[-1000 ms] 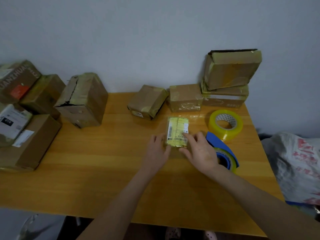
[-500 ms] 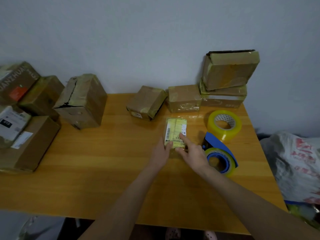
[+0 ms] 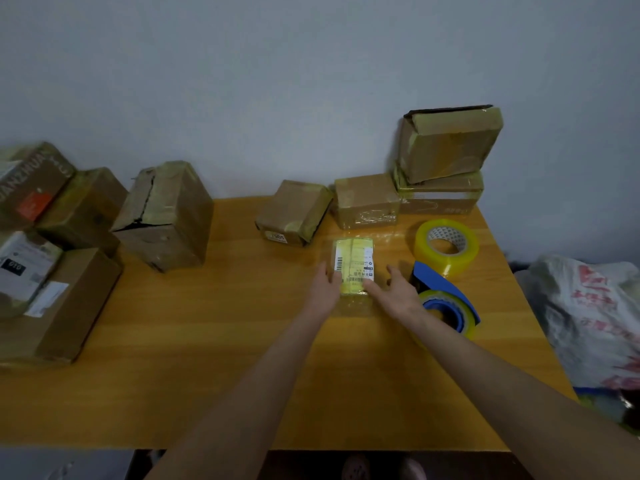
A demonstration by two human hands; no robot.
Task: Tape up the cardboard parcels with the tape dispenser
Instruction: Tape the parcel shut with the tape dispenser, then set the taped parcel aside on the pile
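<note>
- While lying flat and label-up on the table (image 3: 207, 375), sits between both hands: parcel (image 3: 353, 263), wrapped in yellow tape, just in front of the back row.
- Against the parcel's left edge: left hand (image 3: 323, 287), fingers straight and loose, clutching nothing.
- At the parcel's near right corner: right hand (image 3: 398, 294), one fingertip touching the label end, other fingers spread and relaxed, wrapped round nothing.
- Just right of that hand, resting on the table, untouched: dispenser (image 3: 450, 306), blue, loaded with yellow tape.
- Just behind the dispenser, hole up: spare roll (image 3: 446, 251).
- Along the wall: two taped boxes (image 3: 367, 202) side by side, then a stack (image 3: 446, 150) of two at the right corner, top one tilted.
- Crowding the table's left end: pile (image 3: 79, 209) of cartons, beside it a split box (image 3: 166, 216) torn along its top.
- Off the table's right side: bag (image 3: 588, 317), white with red print.
</note>
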